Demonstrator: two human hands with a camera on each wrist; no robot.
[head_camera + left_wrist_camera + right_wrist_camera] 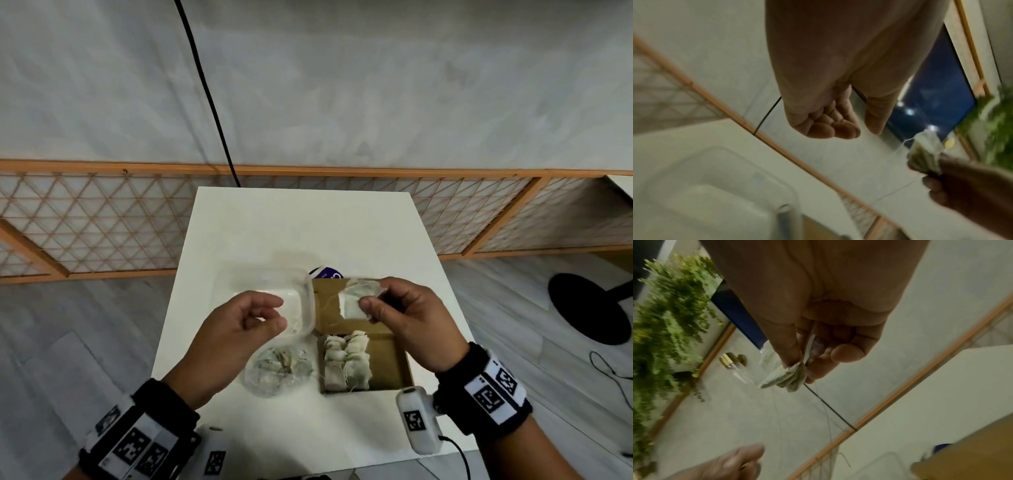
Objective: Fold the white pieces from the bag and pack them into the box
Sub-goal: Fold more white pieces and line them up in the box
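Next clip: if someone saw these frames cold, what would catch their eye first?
Probably the right hand, raised over the open cardboard box and pinching a folded white piece with loose threads. Next, the two rows of folded pieces packed in the box's near-left part. Left of the box, the left hand hovers, fingers curled and holding nothing, above a clear bag of unfolded pieces.

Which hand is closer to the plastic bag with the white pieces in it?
Left. The left hand hovers just above the plastic bag; the right hand is further right, above the cardboard box, pinching a white piece.
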